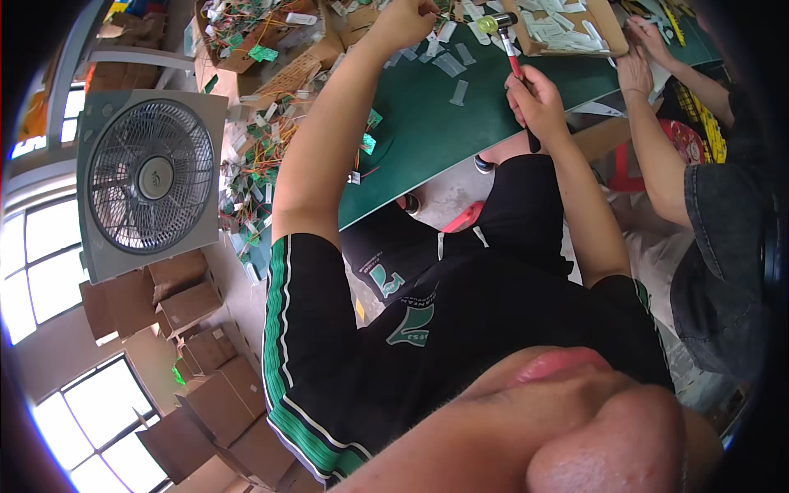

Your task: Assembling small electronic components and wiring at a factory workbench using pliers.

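My right hand [538, 103] is wrapped round the red and black handle of a small hammer [514, 64]. Its metal head has a translucent yellow face [486, 24], which hangs over the loose pieces at the far side of the green table [411, 144]. Close by on the left, my left hand [404, 26] reaches to the top of the view. Its fingers are pinched together near the hammer head, and what they hold is too small to make out. Clear plastic pieces [449, 64] and small white plastic parts [446, 31] lie scattered around both hands.
A cardboard box [610, 18] of white parts stands at the far right, beside a co-worker's hands [634, 66]. Wired green circuit boards [263, 156] heap up left of my left arm, with another box [329, 43] behind. A fan [154, 177] stands farther left.
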A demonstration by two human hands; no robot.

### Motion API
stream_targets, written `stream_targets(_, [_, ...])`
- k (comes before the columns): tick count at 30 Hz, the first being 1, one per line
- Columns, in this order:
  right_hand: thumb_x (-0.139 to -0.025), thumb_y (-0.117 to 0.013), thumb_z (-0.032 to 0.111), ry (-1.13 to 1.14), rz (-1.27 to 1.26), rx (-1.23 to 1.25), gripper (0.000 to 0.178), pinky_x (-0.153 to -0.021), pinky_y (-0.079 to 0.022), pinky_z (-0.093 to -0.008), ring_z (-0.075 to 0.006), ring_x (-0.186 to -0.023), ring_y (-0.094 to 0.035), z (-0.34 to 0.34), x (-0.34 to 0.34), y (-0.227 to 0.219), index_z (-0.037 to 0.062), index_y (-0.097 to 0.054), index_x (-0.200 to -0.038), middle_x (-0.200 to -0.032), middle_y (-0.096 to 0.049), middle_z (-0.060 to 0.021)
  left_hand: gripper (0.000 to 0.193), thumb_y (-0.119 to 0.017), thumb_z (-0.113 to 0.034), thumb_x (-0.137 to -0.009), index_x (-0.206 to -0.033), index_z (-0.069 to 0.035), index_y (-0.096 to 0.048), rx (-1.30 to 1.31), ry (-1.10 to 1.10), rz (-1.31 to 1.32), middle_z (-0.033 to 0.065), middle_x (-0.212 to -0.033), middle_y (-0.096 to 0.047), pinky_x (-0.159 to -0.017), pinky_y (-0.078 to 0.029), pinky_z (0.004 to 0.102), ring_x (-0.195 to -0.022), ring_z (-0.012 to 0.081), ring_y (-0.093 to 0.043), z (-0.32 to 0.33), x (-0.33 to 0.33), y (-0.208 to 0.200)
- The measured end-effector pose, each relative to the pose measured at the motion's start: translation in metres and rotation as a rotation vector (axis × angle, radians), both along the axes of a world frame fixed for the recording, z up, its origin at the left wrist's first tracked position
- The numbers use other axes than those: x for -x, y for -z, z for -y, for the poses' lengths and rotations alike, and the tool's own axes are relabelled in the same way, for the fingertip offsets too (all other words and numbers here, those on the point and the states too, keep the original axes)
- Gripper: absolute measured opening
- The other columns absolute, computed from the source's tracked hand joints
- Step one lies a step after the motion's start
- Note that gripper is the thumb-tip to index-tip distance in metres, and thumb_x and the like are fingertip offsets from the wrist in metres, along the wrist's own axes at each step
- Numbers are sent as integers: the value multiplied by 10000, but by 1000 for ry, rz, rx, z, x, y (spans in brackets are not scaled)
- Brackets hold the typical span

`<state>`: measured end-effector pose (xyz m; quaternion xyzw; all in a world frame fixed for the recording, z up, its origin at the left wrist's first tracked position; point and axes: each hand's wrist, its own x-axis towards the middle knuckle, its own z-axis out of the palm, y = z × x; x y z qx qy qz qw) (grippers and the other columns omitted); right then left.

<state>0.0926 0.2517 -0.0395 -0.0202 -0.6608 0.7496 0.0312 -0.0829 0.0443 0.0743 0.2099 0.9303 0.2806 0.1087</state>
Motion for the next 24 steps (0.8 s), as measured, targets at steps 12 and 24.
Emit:
stream_targets(12, [-940, -672, 261, 215, -152, -455, 270, -560, -430, -308, -127, -577, -548, -2, 4, 14, -2, -661, -998, -710, -629, -81, 344, -643, -183, -1000, -1292, -5, -685, -317, 347, 66, 179, -1229, -713, -973, -542, 431, -1119, 310, -683, -133, 33, -48])
stream_targets(24, [-978, -657, 245, 134, -48, -465, 235, -529, -393, -272, -61, -573, -493, 17, 6, -6, 13, -625, -958, -644, -569, 5, 625, -840, -246, -857, -1408, -76, -598, 844, 528, -336, 170, -1445, -593, -1039, -512, 486, -1298, 374, -590, -198, 66, 12])
